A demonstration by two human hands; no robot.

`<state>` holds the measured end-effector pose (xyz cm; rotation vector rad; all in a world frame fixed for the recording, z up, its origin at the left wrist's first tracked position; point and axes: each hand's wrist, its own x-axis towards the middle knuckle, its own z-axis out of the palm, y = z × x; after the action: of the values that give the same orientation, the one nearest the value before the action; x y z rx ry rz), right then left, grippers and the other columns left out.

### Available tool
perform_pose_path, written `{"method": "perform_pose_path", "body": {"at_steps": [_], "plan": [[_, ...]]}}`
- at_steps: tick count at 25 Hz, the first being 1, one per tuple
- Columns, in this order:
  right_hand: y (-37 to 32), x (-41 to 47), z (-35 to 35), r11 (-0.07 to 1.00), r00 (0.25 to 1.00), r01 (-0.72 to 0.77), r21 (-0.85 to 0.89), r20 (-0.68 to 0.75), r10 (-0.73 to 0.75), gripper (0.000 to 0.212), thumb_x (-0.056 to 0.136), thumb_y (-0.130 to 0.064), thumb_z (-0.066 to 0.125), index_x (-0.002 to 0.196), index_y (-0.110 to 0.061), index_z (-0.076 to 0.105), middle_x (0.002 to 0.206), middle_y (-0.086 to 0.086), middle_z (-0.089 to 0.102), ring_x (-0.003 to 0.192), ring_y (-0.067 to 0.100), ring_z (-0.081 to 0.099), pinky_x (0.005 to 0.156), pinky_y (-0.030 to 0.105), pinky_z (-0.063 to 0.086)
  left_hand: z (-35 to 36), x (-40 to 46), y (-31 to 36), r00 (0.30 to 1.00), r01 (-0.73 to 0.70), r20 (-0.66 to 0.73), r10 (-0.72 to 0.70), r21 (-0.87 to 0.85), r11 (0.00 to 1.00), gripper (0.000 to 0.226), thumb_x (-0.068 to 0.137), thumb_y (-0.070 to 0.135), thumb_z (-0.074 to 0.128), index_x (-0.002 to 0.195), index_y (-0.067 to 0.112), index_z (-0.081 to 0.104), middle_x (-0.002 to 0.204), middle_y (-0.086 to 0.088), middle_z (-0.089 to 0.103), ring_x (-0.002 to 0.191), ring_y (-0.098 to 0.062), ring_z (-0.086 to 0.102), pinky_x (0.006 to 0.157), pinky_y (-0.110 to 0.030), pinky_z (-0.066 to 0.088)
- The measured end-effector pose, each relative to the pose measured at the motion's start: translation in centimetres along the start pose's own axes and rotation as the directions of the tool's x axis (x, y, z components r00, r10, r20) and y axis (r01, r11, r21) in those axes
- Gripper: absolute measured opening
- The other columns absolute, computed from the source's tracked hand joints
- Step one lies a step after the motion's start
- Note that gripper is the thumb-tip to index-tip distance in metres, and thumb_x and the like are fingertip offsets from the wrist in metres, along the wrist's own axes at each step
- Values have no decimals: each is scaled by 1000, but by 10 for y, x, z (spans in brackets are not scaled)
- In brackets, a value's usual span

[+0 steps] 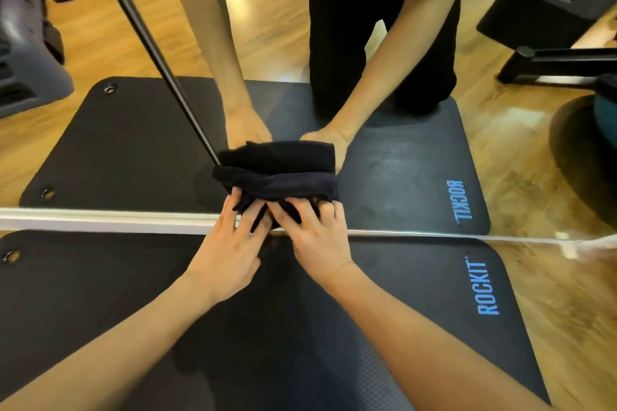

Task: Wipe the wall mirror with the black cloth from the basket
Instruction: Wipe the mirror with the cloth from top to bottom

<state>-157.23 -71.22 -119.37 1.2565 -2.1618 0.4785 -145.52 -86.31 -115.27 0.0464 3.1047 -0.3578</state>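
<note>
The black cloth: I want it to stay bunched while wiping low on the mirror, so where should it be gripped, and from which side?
Grip the black cloth at its loose lower folds, coming from below on the mat side. The thick rolled edge lies against the mirror; both the left hand and right hand already press there.

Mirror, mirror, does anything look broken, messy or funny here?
Nothing looks broken or spilled. The left hand and right hand press the bunched black cloth low on the wall mirror. The backwards lettering above the exercise mat is only its reflection.
</note>
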Motion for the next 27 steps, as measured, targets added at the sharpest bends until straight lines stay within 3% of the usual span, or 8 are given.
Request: {"method": "perform_pose_path", "body": {"at_steps": [2, 6, 11, 16, 20, 22, 25, 27], "plan": [[11, -7, 2, 1000, 1000, 5, -1, -17, -5, 52, 103, -11, 31, 133, -30, 68, 131, -1, 48, 93, 28, 44, 79, 44, 48, 1, 5, 5, 1000, 1, 27, -1, 19, 1000, 80, 74, 23, 73, 145, -3, 48, 147, -25, 32, 147, -48, 31, 121, -67, 22], [40, -28, -6, 998, 997, -61, -13, -44, 60, 49, 105, -14, 33, 127, -34, 72, 128, -4, 49, 94, 27, 43, 81, 43, 42, 4, 19, 23, 978, -28, 206, 28, -3, 1000, 87, 86, 31, 59, 159, 3, 23, 160, -22, 24, 153, -50, 14, 123, -65, 13], [102, -64, -24, 992, 993, -105, -74, -57, 101, 43, 100, -14, 44, 120, -38, 74, 125, -7, 51, 95, 26, 44, 85, 44, 39, -12, 58, 78, 986, -90, 136, 99, -74, 993, 92, 67, 30, 85, 148, 6, 50, 149, -17, 45, 141, -54, 31, 117, -63, 30], [183, -105, -58, 978, 987, -150, -147, -72, 140, 42, 106, -22, 39, 113, -41, 75, 124, -9, 53, 92, 25, 44, 84, 43, 36, -27, 111, 146, 973, -189, 116, 200, -98, 977, 94, 64, 35, 88, 146, 7, 53, 147, -15, 51, 139, -50, 32, 122, -59, 24], [253, -139, -90, 963, 984, -172, -207, -89, 157, 35, 105, -24, 47, 108, -42, 76, 123, -8, 54, 90, 25, 44, 80, 42, 37, -43, 159, 208, 942, -270, 175, 286, -112, 956, 99, 64, 41, 88, 148, 6, 51, 147, -16, 55, 138, -50, 30, 111, -61, 25], [290, -158, -107, 962, 988, -152, -225, -67, 141, 34, 105, -21, 47, 109, -40, 75, 122, -5, 54, 90, 27, 44, 78, 42, 38, -56, 184, 241, 922, -285, 241, 303, -107, 953, 102, 72, 45, 82, 156, 7, 38, 153, -17, 49, 142, -49, 23, 115, -57, 21], [346, -189, -124, 971, 994, -104, -217, 7, 108, 25, 102, -18, 59, 119, -34, 69, 125, 1, 56, 90, 31, 56, 71, 42, 46, -64, 214, 291, 934, -324, 118, 337, -117, 939, 93, 99, 42, 54, 161, 12, -9, 171, -15, 4, 152, -45, -10, 123, -54, -4], [381, -204, -137, 973, 994, -96, -210, 32, 105, 24, 103, -16, 61, 122, -29, 66, 123, 7, 63, 86, 35, 67, 69, 42, 50, -79, 235, 325, 922, -339, 141, 361, -156, 928, 89, 104, 39, 46, 159, 14, -19, 171, -11, -9, 154, -42, -18, 122, -51, -13]]}}
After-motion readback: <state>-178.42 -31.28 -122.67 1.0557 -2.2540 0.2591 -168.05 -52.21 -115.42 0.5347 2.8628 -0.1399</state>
